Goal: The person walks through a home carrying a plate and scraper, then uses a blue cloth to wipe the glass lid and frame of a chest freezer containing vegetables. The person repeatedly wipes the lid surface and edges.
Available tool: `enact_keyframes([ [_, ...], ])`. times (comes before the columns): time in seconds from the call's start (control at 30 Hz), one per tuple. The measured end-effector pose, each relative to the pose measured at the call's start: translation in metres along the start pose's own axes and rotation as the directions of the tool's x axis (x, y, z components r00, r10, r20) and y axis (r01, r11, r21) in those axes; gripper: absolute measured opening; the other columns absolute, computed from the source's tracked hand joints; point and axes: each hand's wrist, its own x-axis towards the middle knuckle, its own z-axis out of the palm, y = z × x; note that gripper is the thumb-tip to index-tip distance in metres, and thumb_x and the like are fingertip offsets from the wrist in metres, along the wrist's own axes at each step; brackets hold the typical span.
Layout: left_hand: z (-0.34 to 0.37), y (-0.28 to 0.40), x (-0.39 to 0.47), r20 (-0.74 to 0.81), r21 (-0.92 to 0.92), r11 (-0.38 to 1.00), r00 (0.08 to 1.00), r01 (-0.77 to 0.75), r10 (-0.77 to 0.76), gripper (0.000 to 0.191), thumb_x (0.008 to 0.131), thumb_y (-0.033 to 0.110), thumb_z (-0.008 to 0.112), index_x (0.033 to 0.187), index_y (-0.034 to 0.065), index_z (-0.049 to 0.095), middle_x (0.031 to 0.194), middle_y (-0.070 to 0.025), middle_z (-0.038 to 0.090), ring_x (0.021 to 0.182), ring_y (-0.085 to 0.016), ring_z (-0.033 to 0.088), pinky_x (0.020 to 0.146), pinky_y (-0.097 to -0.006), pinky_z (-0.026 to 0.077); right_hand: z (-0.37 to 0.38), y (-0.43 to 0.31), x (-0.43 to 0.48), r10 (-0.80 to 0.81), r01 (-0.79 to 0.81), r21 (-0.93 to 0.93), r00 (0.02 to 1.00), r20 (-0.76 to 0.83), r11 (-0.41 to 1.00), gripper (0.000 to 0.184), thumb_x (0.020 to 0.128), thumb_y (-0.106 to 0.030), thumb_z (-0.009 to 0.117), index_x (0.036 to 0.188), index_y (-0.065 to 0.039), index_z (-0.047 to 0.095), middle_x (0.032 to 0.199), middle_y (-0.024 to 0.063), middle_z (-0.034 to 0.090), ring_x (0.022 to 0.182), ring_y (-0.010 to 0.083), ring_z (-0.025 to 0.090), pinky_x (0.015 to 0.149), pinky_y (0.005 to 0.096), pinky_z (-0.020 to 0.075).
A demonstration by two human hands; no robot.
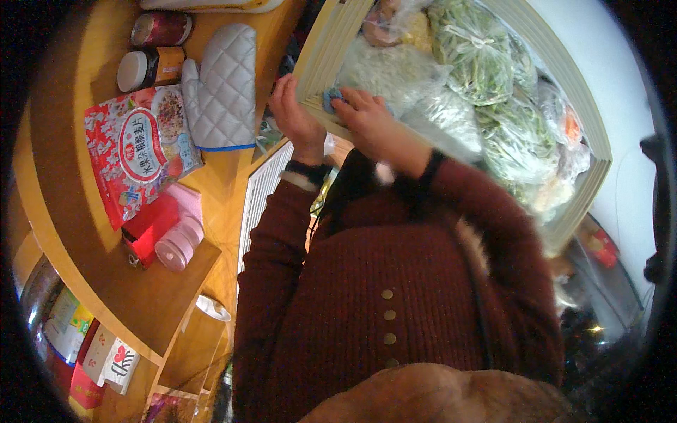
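Observation:
My right hand (367, 119) presses a blue cloth (332, 99) against the inner corner of the ribbed rim (317, 69) of an open chest freezer. My left hand (297, 119) is raised just outside that rim, fingers apart, holding nothing; whether it touches the rim I cannot tell. Within the freezer lie clear plastic bags of green vegetables (473, 58) and other bagged food. A whitish plastic bag (391, 71) is the one nearest my right hand.
Left of me, a wooden shelf (143, 301) holds a silver quilted oven mitt (227, 90), a red cereal bag (140, 153), jars (161, 29) and a pink container (180, 243). Boxes (108, 359) stand lower down. The white freezer lid (603, 69) rises at the right.

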Motion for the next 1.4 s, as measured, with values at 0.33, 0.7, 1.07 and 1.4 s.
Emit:
enact_keyframes([
  [0.33, 0.005, -0.003, -0.003, -0.027, -0.05, 0.999, 0.999, 0.015, -0.017, 0.036, 0.09, 0.006, 0.054, 0.125, -0.0026, 0.057, 0.128, -0.0211, 0.057, 0.114, -0.042, 0.053, 0.099, -0.0488, 0.041, 0.028, -0.01, 0.034, 0.21, -0.205, 0.044, 0.947, -0.245, 0.978, 0.039, 0.078, -0.002, 0.062, 0.116, -0.008, 0.065, 0.107, 0.0186, 0.057, 0.099, 0.0397, 0.051, 0.086, 0.0482, 0.046],
  [0.7, 0.0, -0.002, 0.001, -0.031, 0.013, 0.995, 0.995, -0.099, 0.099, 0.035, 0.087, 0.0, 0.054, 0.122, -0.0009, 0.057, 0.126, -0.0202, 0.057, 0.109, -0.042, 0.054, 0.094, -0.0494, 0.043, 0.003, 0.007, 0.043, 0.022, -0.022, -0.004, 0.999, 0.044, 1.0, 0.031, 0.08, -0.007, 0.061, 0.109, -0.01, 0.069, 0.097, 0.017, 0.057, 0.094, 0.039, 0.053, 0.081, 0.0453, 0.049],
  [1.07, 0.005, -0.003, -0.001, -0.058, 0.046, 0.994, 0.993, -0.103, 0.106, 0.032, 0.088, -0.002, 0.054, 0.12, -0.0024, 0.057, 0.126, -0.0204, 0.056, 0.112, -0.042, 0.053, 0.097, -0.0491, 0.042, -0.012, 0.037, 0.07, 0.075, -0.108, 0.045, 0.882, 0.466, 0.993, 0.035, 0.079, -0.008, 0.052, 0.106, -0.002, 0.073, 0.096, 0.0271, 0.067, 0.098, 0.0425, 0.063, 0.085, 0.0476, 0.0505],
  [1.4, 0.008, -0.005, -0.004, -0.054, -0.126, 0.991, 0.998, 0.037, -0.045, 0.031, 0.094, 0.005, 0.045, 0.121, -0.002, 0.059, 0.127, -0.0207, 0.058, 0.118, -0.039, 0.054, 0.104, -0.0477, 0.041, -0.015, 0.03, 0.049, 0.204, -0.154, 0.581, 0.979, -0.022, 0.799, 0.024, 0.083, -0.012, 0.061, 0.101, 0.0, 0.072, 0.096, 0.0237, 0.07, 0.092, 0.0425, 0.067, 0.085, 0.0475, 0.0539],
])
